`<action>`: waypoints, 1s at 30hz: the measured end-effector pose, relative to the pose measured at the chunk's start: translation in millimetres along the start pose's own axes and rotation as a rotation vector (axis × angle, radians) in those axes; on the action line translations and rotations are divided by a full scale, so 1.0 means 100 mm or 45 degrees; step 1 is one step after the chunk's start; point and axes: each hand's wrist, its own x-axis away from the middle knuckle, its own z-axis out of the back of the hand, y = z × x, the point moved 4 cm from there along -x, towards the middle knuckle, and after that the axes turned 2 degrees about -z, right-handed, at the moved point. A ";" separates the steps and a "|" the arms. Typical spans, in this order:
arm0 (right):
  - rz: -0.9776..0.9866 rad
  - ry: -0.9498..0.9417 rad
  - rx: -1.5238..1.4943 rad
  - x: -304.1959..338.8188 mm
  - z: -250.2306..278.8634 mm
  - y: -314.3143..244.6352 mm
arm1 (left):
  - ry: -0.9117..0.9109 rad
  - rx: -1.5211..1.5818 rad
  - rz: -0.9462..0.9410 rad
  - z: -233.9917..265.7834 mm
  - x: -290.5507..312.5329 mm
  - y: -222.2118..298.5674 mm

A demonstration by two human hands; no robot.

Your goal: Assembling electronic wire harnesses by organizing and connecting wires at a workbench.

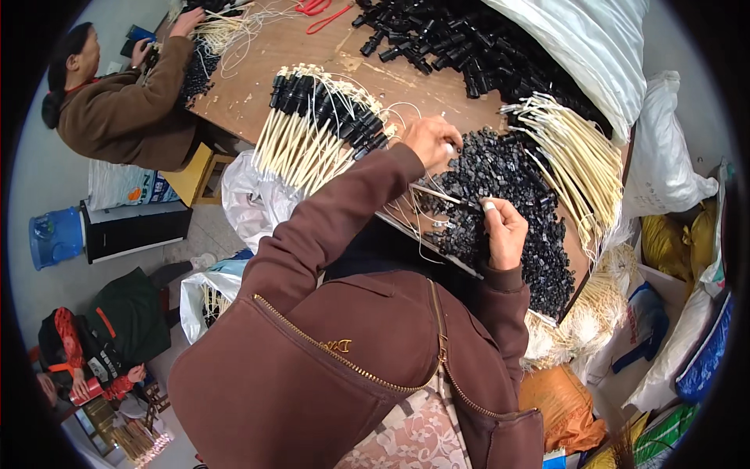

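Observation:
Over the pile of small black plastic pieces [539, 258], my right hand [505, 228] pinches the dark end of a cream-sleeved wire [436, 193] between thumb and fingers. The wire points left from those fingertips. My left hand [430, 142] is at the pile's far left edge, its fingers drawn together. Whatever lies between those fingertips is too small to make out. Left of that hand lies a bundle of cream-sleeved wires with black connectors [312, 129]. Loose thin white wires trail between the bundle and the pile.
Black cylindrical connectors [437, 39] heap at the back beside a white sack [578, 47]. Cream sleeved wires [574, 164] lie right of the pile. Red-handled scissors [314, 8] rest on the brown table [258, 74]. A co-worker [125, 102] works at the far left; sacks stand to the right.

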 end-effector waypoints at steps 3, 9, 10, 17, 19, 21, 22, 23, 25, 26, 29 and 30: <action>-0.036 0.054 -0.027 0.02 0.00 0.08 | -0.130 1.123 0.348 -0.09 0.18 0.41; 0.329 0.082 0.110 0.07 -0.20 0.11 | 0.363 0.278 -0.460 -0.02 0.49 0.88; 0.359 0.151 0.248 0.12 -0.22 0.06 | 0.380 0.338 -0.373 0.02 0.52 0.85; 1.088 0.598 1.134 0.44 -0.42 -0.19 | 0.084 0.778 0.498 -0.06 0.68 0.64; 1.096 0.593 1.148 0.48 -0.43 -0.19 | 0.092 0.733 0.451 -0.02 0.71 0.65; 1.111 0.582 1.171 0.51 -0.45 -0.20 | 0.109 0.639 0.360 0.03 0.72 0.67; 1.119 0.577 1.182 0.52 -0.45 -0.21 | 0.116 0.591 0.314 0.04 0.71 0.68; 1.117 0.576 1.183 0.54 -0.44 -0.23 | 0.115 0.592 0.314 0.03 0.71 0.66; 0.967 0.389 0.946 0.55 -0.40 -0.25 | 0.183 0.505 0.209 0.01 0.71 0.62; 0.891 0.296 0.826 0.55 -0.37 -0.27 | 0.217 0.459 0.157 0.01 0.70 0.60; 0.626 0.148 0.353 0.47 -0.25 -0.29 | 0.255 0.409 -0.050 0.06 0.61 0.62; 0.436 0.093 0.005 0.42 -0.19 -0.26 | 0.260 0.404 -0.208 0.11 0.57 0.67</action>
